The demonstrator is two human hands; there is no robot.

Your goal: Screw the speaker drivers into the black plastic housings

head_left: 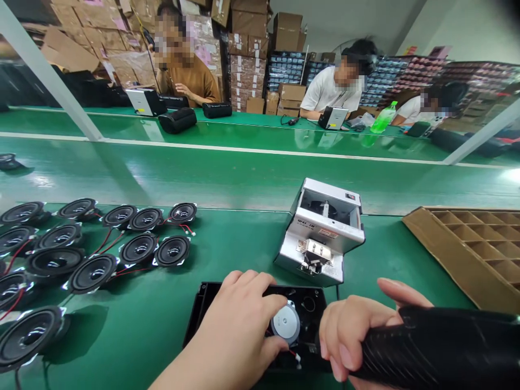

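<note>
Right grip (354, 338) closed round black speaker casing (441, 346), left grip (231, 319) half-curled over silver speaker driver (285, 323) in black panel (312, 303); red lead (293, 353) may pinch on a slip.

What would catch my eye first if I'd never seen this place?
Probably the two hands at the bottom: the left hand rests on a black panel beside a silver disc, and the right hand grips a black textured cylinder. To their left, rows of black round speakers with red wires lie on the green workbench. Above the hands sits a silver metal machine.
</note>
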